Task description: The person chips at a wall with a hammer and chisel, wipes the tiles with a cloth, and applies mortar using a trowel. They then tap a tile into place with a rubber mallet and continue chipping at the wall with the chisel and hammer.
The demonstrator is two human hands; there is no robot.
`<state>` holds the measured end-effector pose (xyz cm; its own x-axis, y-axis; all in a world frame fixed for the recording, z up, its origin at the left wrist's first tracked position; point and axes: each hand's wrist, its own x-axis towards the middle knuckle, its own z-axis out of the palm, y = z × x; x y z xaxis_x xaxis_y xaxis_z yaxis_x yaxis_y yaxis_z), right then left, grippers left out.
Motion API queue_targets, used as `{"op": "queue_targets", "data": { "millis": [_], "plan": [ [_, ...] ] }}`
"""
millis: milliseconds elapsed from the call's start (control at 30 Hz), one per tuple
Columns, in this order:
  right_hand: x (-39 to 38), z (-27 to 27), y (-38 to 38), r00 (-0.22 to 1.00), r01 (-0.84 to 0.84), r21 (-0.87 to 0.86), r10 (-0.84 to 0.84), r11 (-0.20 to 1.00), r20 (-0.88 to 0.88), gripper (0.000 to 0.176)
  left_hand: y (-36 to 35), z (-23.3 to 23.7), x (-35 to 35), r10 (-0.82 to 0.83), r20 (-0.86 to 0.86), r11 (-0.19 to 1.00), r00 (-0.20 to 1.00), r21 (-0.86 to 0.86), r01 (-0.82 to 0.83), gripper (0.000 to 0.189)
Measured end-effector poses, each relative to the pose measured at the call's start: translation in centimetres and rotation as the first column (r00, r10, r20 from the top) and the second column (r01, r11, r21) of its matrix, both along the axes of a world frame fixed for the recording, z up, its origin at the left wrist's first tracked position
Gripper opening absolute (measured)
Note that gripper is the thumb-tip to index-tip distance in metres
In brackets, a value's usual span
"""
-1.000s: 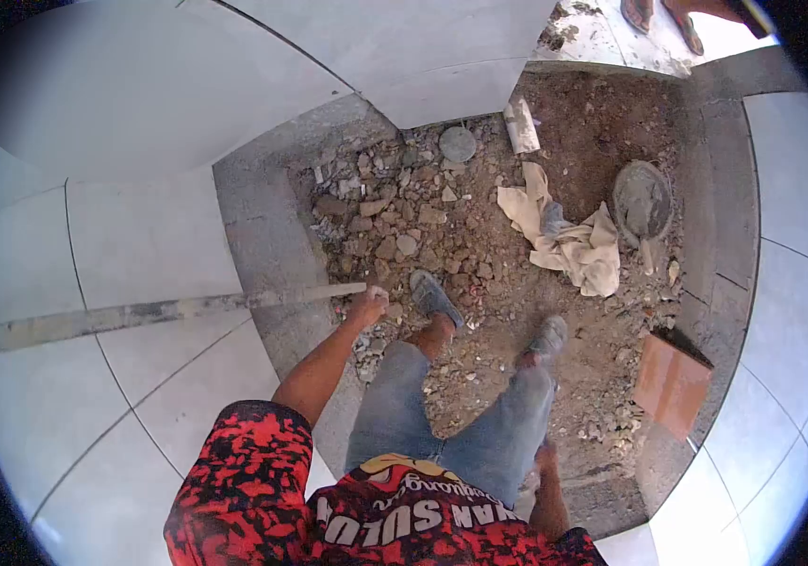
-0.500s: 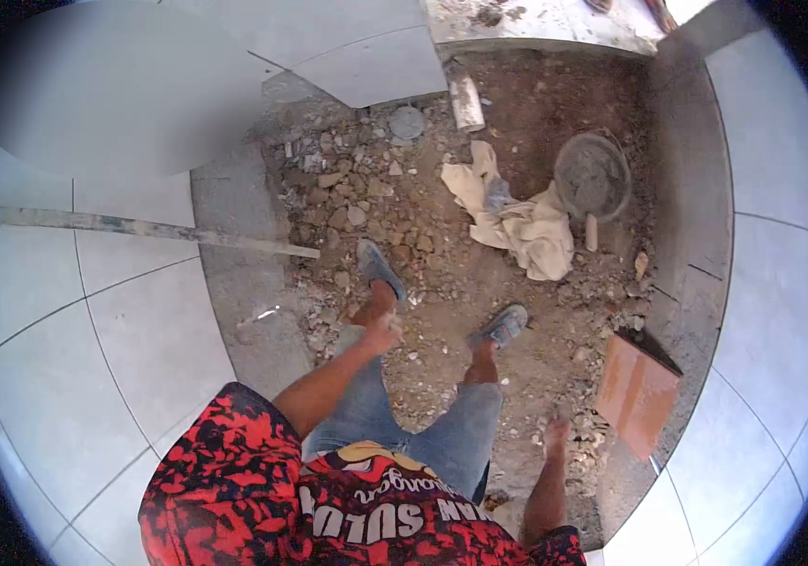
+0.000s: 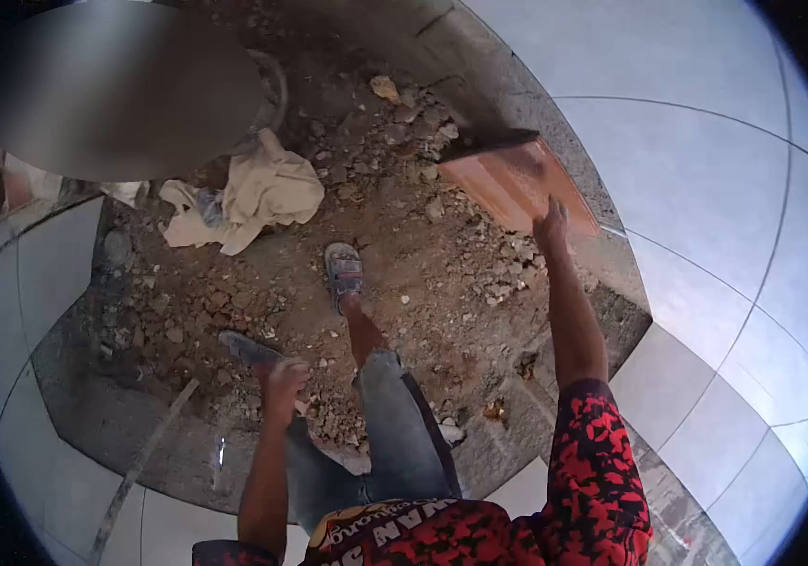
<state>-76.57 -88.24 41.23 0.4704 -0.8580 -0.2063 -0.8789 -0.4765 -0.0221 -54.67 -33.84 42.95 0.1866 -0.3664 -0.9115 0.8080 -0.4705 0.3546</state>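
My right hand (image 3: 552, 224) reaches out to an orange-brown tile (image 3: 503, 184), its fingers closed at the tile's near edge. The tile lies tilted beside the concrete edge, with a dark shadow along its far side. My left hand (image 3: 286, 385) hangs in front of my left leg, above the rubble, its fingers curled. Nothing shows in the left hand. Below it is my left shoe (image 3: 248, 349), partly hidden by the hand.
Broken stones and soil (image 3: 404, 292) cover the ground around my feet. A crumpled beige cloth (image 3: 277, 189) lies ahead to the left. A long strip (image 3: 145, 462) crosses the concrete border at left. Pale floor tiles (image 3: 696, 170) surround the pit. A blurred oval hides the upper left.
My view has turned right. My right hand has moved forward from beside my leg to the tile. My left hand is still curled in front of my left leg.
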Motion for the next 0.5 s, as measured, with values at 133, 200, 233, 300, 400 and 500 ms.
{"op": "queue_targets", "data": {
  "millis": [133, 200, 233, 300, 400, 500],
  "plan": [
    [2.6, -2.7, -4.4, 0.996, -0.006, -0.031, 0.003, 1.0, -0.086, 0.064, 12.9, -6.7, -0.3, 0.509, -0.224, 0.861, 0.831, 0.135, -0.491, 0.035],
    [4.0, -3.9, -5.6, 0.989, 0.034, -0.059, -0.042, 0.998, -0.14, 0.068, 14.1, -6.1, -0.1, 0.265, -0.086, 0.908, 0.96, 0.358, -0.219, 0.031],
    [4.3, -4.8, -6.1, 0.989, 0.037, -0.05, -0.043, 0.998, -0.138, 0.068, 14.5, -5.7, 0.0, -0.023, -0.016, 0.818, 1.0, 0.574, 0.028, 0.028],
    [4.9, -6.4, -6.8, 0.963, 0.193, -0.005, -0.191, 0.981, -0.191, 0.072, 16.4, -6.1, -0.3, 0.108, -0.03, 0.889, 0.994, 0.451, -0.083, 0.028],
    [5.3, -6.8, -5.6, 0.967, 0.201, -0.105, -0.214, 0.974, -0.136, 0.068, 14.6, -4.8, -0.6, 0.189, -0.029, 0.928, 0.982, 0.331, -0.169, 0.029],
    [5.4, -6.1, -5.9, 0.962, 0.209, -0.104, -0.223, 0.972, -0.156, 0.067, 5.6, -2.4, 0.0, 0.093, 0.032, 0.942, 0.995, 0.321, -0.099, 0.031]
  ]
}}
